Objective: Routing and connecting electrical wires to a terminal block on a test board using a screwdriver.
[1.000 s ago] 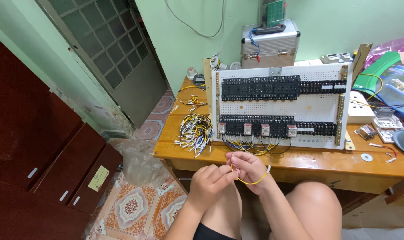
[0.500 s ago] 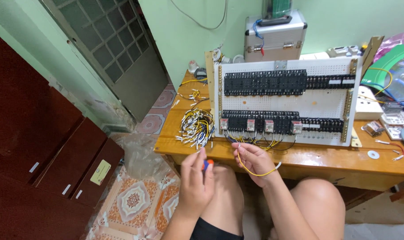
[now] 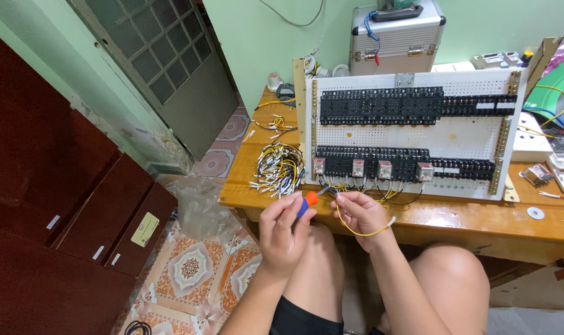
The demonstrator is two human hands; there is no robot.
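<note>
My left hand grips a small screwdriver with an orange and blue handle, its tip aimed up at the lower row of black terminal blocks. My right hand pinches one end of a short yellow wire that loops under it, held close to the screwdriver tip. Both hands hover at the table's front edge, just below the white perforated panel standing upright on the wooden table.
A bundle of loose yellow, black and white wires lies on the table left of the panel. A silver metal case stands behind it. Small parts and a washer lie at the right. Dark red cabinets stand to the left.
My left hand has brought the screwdriver up beside my right hand. The right hand has shifted the yellow wire end toward the lower terminal row, and my view has moved closer to the panel.
</note>
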